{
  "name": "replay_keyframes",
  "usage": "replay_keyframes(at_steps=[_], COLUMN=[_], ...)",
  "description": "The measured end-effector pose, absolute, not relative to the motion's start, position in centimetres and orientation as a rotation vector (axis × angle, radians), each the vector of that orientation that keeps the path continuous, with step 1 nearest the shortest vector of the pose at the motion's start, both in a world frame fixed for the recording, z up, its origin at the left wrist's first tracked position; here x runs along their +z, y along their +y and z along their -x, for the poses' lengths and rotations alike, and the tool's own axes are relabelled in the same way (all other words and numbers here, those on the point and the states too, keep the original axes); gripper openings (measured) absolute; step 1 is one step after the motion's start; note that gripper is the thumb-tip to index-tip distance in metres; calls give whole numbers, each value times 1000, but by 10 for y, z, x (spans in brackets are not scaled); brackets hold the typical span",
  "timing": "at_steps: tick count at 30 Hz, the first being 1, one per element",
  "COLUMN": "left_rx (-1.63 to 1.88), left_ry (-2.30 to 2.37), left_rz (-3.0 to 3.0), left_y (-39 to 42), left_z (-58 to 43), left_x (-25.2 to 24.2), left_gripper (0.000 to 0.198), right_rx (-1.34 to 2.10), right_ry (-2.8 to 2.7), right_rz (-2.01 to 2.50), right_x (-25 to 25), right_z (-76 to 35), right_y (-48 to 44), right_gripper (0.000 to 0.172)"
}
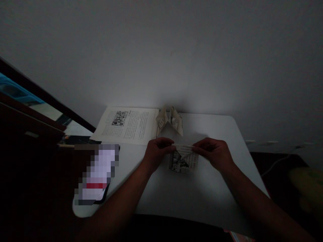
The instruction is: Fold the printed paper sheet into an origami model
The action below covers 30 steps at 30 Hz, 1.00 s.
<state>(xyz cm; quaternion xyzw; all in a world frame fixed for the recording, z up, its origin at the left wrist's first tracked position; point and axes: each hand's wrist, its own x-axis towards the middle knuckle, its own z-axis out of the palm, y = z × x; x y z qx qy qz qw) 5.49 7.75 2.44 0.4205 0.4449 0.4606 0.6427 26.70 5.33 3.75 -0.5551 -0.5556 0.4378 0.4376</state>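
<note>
Near the middle of the white surface (202,195), a folded printed paper (182,162) lies flat. The left hand (156,152) and right hand (215,153) pinch its far edge, fingers (165,144) clenched on it. Light, thin and easily creased, it is probably best held by its edges.

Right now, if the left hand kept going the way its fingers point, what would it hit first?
The left hand points sideways along the top edge of the folded paper it pinches, so it would likely meet the right hand first, gripping the same edge.
</note>
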Motion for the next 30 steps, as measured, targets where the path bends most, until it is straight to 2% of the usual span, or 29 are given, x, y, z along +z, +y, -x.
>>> replay_keyframes(at_steps=[12, 20, 24, 30], left_rx=[1013, 657, 755, 826], left_ry=[956, 1001, 1032, 1023], left_rz=[-1009, -1479, -1526, -1465], left_y=[77, 72, 71, 70], left_z=[-55, -55, -54, -55], left_x=[27, 40, 41, 42], left_gripper=[20, 22, 23, 19], right_rx=[1160, 1163, 1274, 1343], right_ry=[-1416, -1489, -1366, -1326], right_rz=[1297, 1328, 1310, 1287], right_x=[37, 43, 39, 31], right_z=[-268, -263, -260, -260], right_y=[52, 48, 50, 52], right_gripper=[20, 21, 32, 21])
